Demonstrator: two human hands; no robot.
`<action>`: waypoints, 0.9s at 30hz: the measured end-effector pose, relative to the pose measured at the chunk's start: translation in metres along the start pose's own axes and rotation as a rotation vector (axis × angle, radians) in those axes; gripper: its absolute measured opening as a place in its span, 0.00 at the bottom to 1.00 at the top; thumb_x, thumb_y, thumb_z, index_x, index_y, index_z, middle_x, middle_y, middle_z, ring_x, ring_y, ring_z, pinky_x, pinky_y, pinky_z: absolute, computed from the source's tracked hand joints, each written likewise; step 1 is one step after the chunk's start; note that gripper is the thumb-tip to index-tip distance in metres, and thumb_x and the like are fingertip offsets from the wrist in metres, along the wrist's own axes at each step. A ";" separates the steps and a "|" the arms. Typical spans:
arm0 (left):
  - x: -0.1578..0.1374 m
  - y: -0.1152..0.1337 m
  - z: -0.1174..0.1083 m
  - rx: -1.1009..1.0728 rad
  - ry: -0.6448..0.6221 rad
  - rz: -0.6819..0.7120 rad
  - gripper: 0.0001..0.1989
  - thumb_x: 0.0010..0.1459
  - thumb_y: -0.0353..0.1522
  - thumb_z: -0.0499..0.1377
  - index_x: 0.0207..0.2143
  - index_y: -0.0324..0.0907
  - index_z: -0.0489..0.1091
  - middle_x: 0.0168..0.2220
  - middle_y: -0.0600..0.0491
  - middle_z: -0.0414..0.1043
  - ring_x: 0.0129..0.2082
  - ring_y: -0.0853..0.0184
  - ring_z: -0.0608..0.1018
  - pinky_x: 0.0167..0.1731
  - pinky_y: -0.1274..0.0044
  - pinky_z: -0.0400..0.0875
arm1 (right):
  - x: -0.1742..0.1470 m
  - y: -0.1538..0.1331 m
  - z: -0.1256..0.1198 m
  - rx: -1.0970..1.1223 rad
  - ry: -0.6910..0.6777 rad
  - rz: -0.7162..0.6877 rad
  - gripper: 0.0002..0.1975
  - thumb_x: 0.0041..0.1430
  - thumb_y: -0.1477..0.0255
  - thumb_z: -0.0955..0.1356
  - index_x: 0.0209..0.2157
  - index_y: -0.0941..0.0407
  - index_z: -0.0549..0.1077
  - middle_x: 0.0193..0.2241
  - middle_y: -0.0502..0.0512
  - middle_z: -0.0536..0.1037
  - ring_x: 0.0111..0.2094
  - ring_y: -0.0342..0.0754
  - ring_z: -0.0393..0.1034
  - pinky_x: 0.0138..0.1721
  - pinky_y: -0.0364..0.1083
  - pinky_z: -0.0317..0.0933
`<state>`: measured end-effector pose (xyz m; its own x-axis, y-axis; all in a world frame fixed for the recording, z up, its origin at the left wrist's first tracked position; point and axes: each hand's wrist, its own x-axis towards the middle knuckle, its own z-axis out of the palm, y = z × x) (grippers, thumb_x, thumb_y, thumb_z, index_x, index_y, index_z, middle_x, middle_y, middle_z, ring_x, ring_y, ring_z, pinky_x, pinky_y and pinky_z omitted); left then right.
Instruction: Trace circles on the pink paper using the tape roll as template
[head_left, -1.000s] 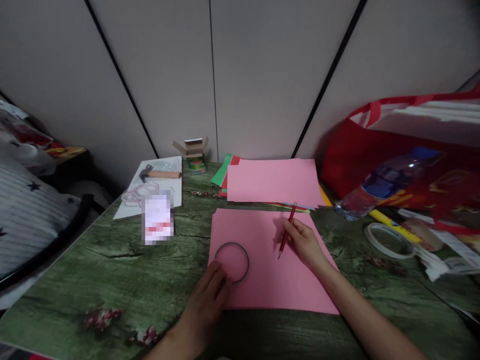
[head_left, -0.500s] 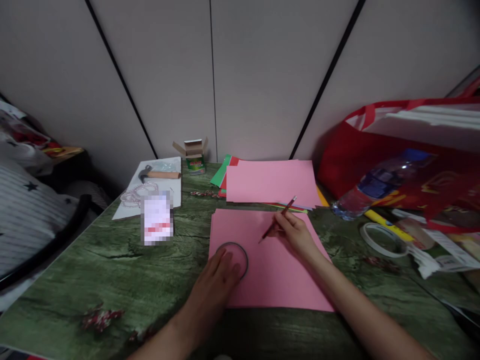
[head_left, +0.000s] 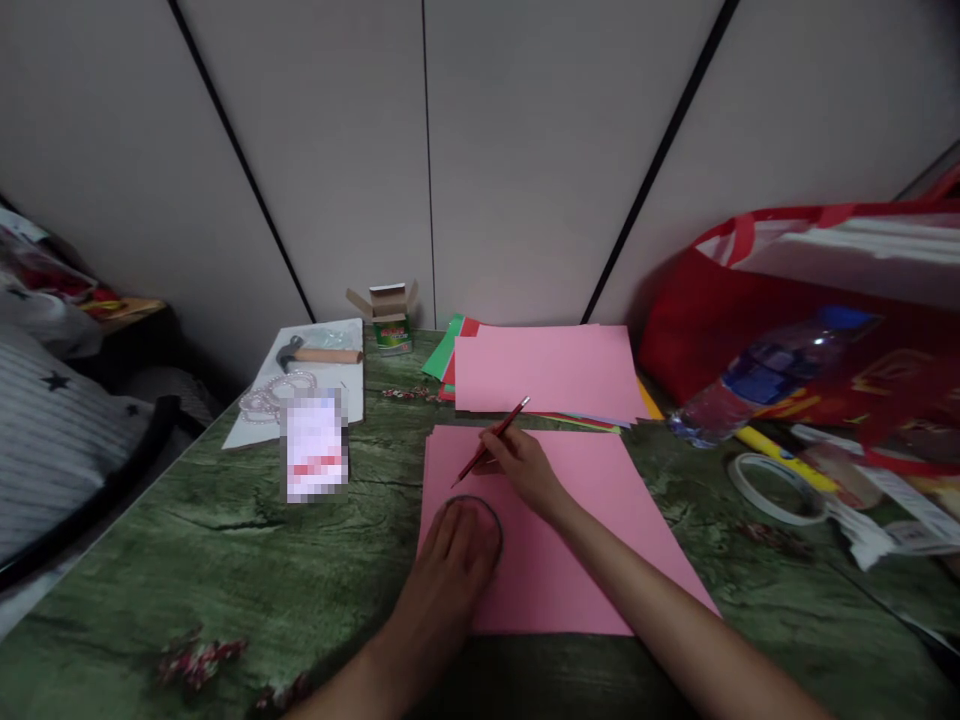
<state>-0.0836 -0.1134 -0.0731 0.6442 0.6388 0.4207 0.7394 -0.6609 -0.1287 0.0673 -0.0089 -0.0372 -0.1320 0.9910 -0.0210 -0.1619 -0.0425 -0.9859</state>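
- One bare left hand (head_left: 454,570) lies flat across a thin, dark grey circular ring (head_left: 501,538), fingers close together and, it seems, pressing down rather than clamping; the ring's material is hard to tell.
- The right hand (head_left: 525,475) pinches a slim red pencil (head_left: 512,417) between thumb and fingers, its tip pointing down just beyond the ring's far edge.
- The step in hand looks like lining up pencil and ring; the next move seems to call for a steady left hand and a light, controlled tip.
- The ring rests on the left part of a stack of rectangular pink paper (head_left: 592,560); its far and right arc shows, the near-left part is covered.
- The top sheet looks smooth, with no marks discernible.
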 end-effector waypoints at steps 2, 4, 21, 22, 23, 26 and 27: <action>-0.001 0.002 0.005 0.002 0.012 -0.023 0.19 0.61 0.30 0.49 0.55 0.37 0.60 0.51 0.38 0.65 0.56 0.49 0.64 0.48 0.60 0.66 | -0.001 0.003 0.002 -0.001 -0.028 0.016 0.17 0.46 0.57 0.70 0.30 0.55 0.68 0.23 0.48 0.72 0.25 0.46 0.71 0.30 0.50 0.71; -0.003 0.003 0.008 0.001 0.012 -0.038 0.20 0.61 0.30 0.49 0.55 0.38 0.59 0.53 0.38 0.63 0.57 0.48 0.61 0.49 0.60 0.64 | -0.002 0.005 0.003 0.007 -0.043 0.031 0.16 0.47 0.58 0.69 0.32 0.55 0.68 0.24 0.48 0.73 0.26 0.47 0.72 0.31 0.51 0.71; 0.004 -0.002 -0.006 -0.044 -0.114 -0.028 0.20 0.58 0.28 0.51 0.54 0.41 0.61 0.53 0.39 0.63 0.57 0.50 0.62 0.53 0.60 0.59 | -0.003 0.008 0.009 -0.064 -0.066 0.001 0.12 0.50 0.61 0.67 0.33 0.54 0.68 0.23 0.48 0.74 0.23 0.45 0.72 0.29 0.47 0.71; 0.006 -0.002 -0.007 -0.048 -0.101 -0.032 0.19 0.58 0.28 0.52 0.53 0.40 0.62 0.52 0.39 0.64 0.56 0.50 0.64 0.52 0.60 0.60 | -0.003 0.008 0.008 -0.071 -0.063 0.006 0.12 0.50 0.61 0.68 0.32 0.54 0.68 0.22 0.48 0.74 0.23 0.45 0.72 0.28 0.47 0.71; 0.007 -0.002 -0.009 -0.052 -0.093 -0.039 0.18 0.59 0.28 0.52 0.53 0.40 0.62 0.52 0.39 0.64 0.55 0.49 0.65 0.51 0.61 0.61 | -0.003 0.007 0.007 -0.078 -0.059 0.012 0.12 0.50 0.61 0.68 0.32 0.54 0.68 0.22 0.48 0.74 0.22 0.45 0.72 0.28 0.47 0.71; 0.011 -0.003 -0.014 -0.058 -0.088 -0.051 0.16 0.60 0.29 0.52 0.51 0.41 0.63 0.51 0.39 0.64 0.53 0.50 0.66 0.49 0.62 0.64 | -0.002 0.007 0.002 -0.103 -0.046 0.014 0.12 0.49 0.60 0.68 0.28 0.54 0.67 0.22 0.48 0.75 0.22 0.46 0.72 0.27 0.47 0.70; 0.012 -0.004 -0.016 -0.056 -0.100 -0.044 0.16 0.60 0.29 0.52 0.51 0.41 0.63 0.52 0.38 0.64 0.53 0.50 0.66 0.49 0.62 0.64 | -0.002 0.007 -0.001 -0.113 -0.040 0.010 0.12 0.49 0.60 0.68 0.27 0.54 0.67 0.21 0.48 0.75 0.22 0.46 0.72 0.26 0.47 0.70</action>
<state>-0.0817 -0.1096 -0.0531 0.6293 0.7021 0.3331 0.7573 -0.6503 -0.0600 0.0671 -0.0114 -0.0439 -0.1726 0.9847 -0.0261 -0.0491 -0.0351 -0.9982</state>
